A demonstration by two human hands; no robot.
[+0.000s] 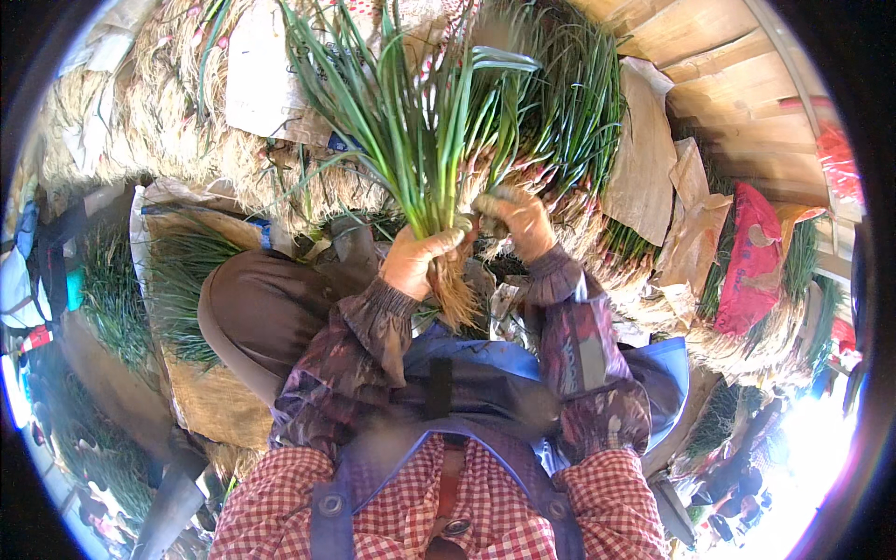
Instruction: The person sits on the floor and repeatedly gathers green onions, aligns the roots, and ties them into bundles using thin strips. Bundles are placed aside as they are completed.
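Observation:
My left hand is closed around the lower stems of a bunch of green onions. Their long green leaves fan upward and away from me, while a tuft of tan, stringy roots hangs below the fist. Just right of the bunch is my right hand, its fingers curled close to the stem bases. Whether anything sits between those fingers is hidden. Beyond it lies a thick heap of green onions with reddish bases and pale roots facing me.
Brown paper sheets and a red bag piece lie among the piles at right, beside a wooden plank wall. A row of root ends spans the upper left. More onions rest on a tan woven sack by my left knee.

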